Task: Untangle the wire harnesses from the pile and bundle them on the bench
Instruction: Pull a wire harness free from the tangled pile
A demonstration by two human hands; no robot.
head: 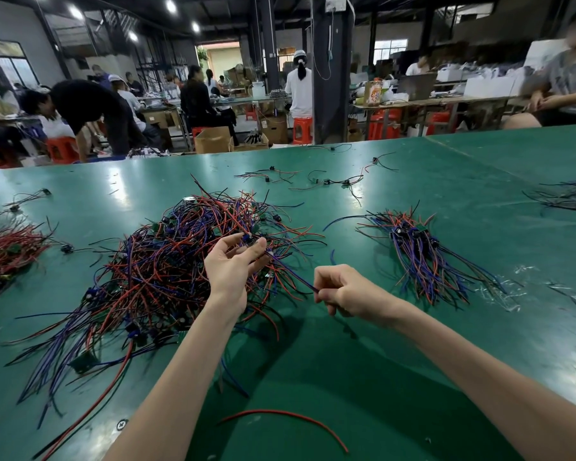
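The left hand [233, 266] is raised palm-up over the right edge of the pile [160, 271], a big tangle of red, blue and black wires with small green boards, lying on the green counter [413, 354]. Its fingers [259, 248] are curled in, and thumb and fingertips pinch the small blue end part of one harness [280, 264]. The harness's thin wires run taut, down and to the right, to the right hand [348, 289]. That hand sits just right of the pile, low over the counter. Its fingers [328, 273] are tightly curled, with thumb and forefinger pinching the wire ends at the knuckle side. Well to the right of both hands a sorted bundle [423, 252] lies on the counter, its dark parts gathered at the far end and its wires fanned toward the near edge. A mostly red heap [4, 252] lies at the left edge, and another heap [572, 194] sits at the far right. A few loose harnesses [326, 182] are scattered beyond the pile. A single red wire [290, 414] curves across the counter between the forearms.
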